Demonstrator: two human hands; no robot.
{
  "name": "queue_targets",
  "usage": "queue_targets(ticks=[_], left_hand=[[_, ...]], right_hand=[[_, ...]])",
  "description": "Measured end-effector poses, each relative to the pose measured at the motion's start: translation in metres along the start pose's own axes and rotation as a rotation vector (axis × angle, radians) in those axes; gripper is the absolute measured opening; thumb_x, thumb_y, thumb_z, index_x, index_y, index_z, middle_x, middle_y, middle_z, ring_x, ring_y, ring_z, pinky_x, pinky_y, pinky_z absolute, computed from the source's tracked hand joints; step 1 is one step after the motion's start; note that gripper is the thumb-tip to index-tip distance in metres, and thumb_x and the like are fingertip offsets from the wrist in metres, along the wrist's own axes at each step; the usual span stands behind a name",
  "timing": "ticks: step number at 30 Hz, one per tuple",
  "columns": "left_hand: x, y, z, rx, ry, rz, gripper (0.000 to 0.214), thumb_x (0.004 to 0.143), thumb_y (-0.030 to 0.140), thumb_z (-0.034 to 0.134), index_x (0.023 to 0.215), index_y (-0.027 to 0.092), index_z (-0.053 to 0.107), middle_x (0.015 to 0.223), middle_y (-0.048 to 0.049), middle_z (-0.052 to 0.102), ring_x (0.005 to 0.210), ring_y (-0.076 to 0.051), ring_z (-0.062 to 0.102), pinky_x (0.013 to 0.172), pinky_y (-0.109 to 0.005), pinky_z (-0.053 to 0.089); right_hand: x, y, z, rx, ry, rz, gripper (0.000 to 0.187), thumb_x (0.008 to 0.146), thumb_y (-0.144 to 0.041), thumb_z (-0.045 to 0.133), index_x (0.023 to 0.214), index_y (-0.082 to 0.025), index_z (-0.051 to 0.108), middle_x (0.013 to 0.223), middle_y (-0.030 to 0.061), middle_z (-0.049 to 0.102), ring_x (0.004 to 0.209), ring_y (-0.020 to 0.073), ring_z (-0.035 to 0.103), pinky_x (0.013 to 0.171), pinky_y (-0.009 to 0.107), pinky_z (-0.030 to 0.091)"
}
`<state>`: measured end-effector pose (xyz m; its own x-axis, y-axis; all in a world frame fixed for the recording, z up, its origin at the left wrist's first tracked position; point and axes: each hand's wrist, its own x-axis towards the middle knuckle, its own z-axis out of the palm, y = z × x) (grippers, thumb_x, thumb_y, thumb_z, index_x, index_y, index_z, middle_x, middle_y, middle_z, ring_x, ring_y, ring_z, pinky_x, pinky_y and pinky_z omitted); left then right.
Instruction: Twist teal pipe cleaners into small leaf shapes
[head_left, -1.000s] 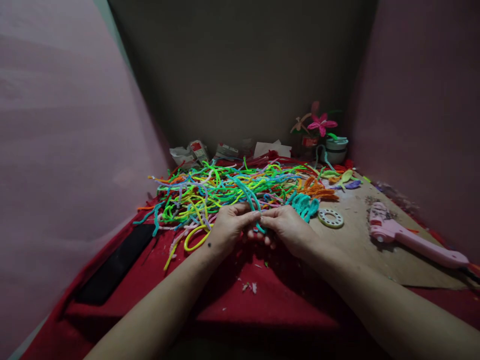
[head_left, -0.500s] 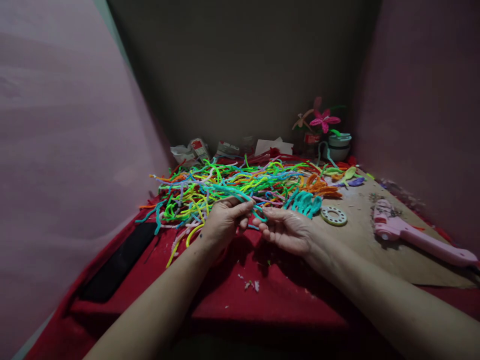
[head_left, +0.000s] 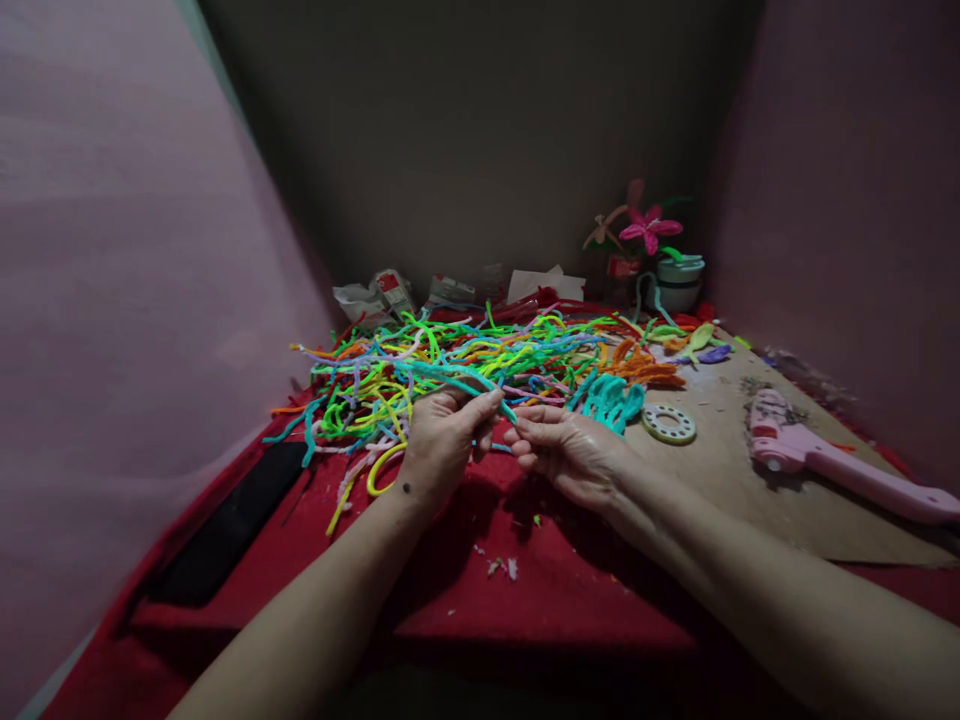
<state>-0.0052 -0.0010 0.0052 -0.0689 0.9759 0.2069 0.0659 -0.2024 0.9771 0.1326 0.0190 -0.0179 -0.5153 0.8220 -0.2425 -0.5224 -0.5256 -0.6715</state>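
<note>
A heap of pipe cleaners (head_left: 465, 365) in several bright colours lies across the red cloth (head_left: 525, 610). My left hand (head_left: 442, 440) is closed, pinching a teal pipe cleaner (head_left: 450, 377) that runs up and left over the heap. My right hand (head_left: 566, 450) is just to its right, fingers curled and closed on the near end of the same teal pipe cleaner. A bundle of bent teal pipe cleaner pieces (head_left: 609, 398) lies right behind my right hand.
A brown board (head_left: 750, 480) carries a pale ring (head_left: 668, 424) and a pink glue gun (head_left: 825, 460). A pink pipe-cleaner flower in a pot (head_left: 660, 255) and crumpled wrappers (head_left: 390, 295) stand at the back. A black flat object (head_left: 225, 530) lies at left. Pink walls close both sides.
My hands have drawn slightly apart and lifted a little, pulling the teal pipe cleaner straighter across the heap. The view has shifted slightly upward.
</note>
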Motion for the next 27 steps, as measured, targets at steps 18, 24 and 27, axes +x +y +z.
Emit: queue_targets(ticks=[18, 24, 27], left_hand=[[0.007, -0.003, -0.007, 0.101, 0.012, -0.169, 0.033, 0.068, 0.035, 0.066, 0.052, 0.015, 0.044, 0.039, 0.0058, 0.043, 0.032, -0.004, 0.032, 0.034, -0.019, 0.022], [0.007, -0.003, -0.009, -0.026, -0.027, -0.16, 0.036, 0.067, 0.032, 0.067, 0.052, 0.016, 0.038, 0.04, 0.0078, 0.035, 0.034, -0.003, 0.029, 0.035, -0.018, 0.02], [0.004, -0.002, -0.005, -0.049, -0.045, -0.185, 0.037, 0.067, 0.032, 0.068, 0.053, 0.017, 0.037, 0.041, 0.0086, 0.031, 0.035, -0.002, 0.026, 0.035, -0.018, 0.017]], right_hand=[[-0.008, 0.002, 0.005, -0.489, 0.029, -0.083, 0.009, 0.072, -0.01, 0.057, 0.064, -0.013, 0.055, 0.051, 0.0016, 0.06, 0.036, 0.0095, 0.053, 0.034, 0.02, 0.043], [-0.002, 0.001, -0.005, -0.303, -0.165, -0.09, 0.011, 0.069, -0.02, 0.066, 0.075, -0.011, 0.064, 0.064, 0.0038, 0.065, 0.056, 0.0117, 0.061, 0.06, 0.026, 0.051], [-0.002, -0.001, -0.006, -0.303, -0.161, -0.045, 0.013, 0.071, -0.023, 0.064, 0.076, -0.011, 0.065, 0.067, 0.008, 0.068, 0.06, 0.0159, 0.064, 0.063, 0.031, 0.052]])
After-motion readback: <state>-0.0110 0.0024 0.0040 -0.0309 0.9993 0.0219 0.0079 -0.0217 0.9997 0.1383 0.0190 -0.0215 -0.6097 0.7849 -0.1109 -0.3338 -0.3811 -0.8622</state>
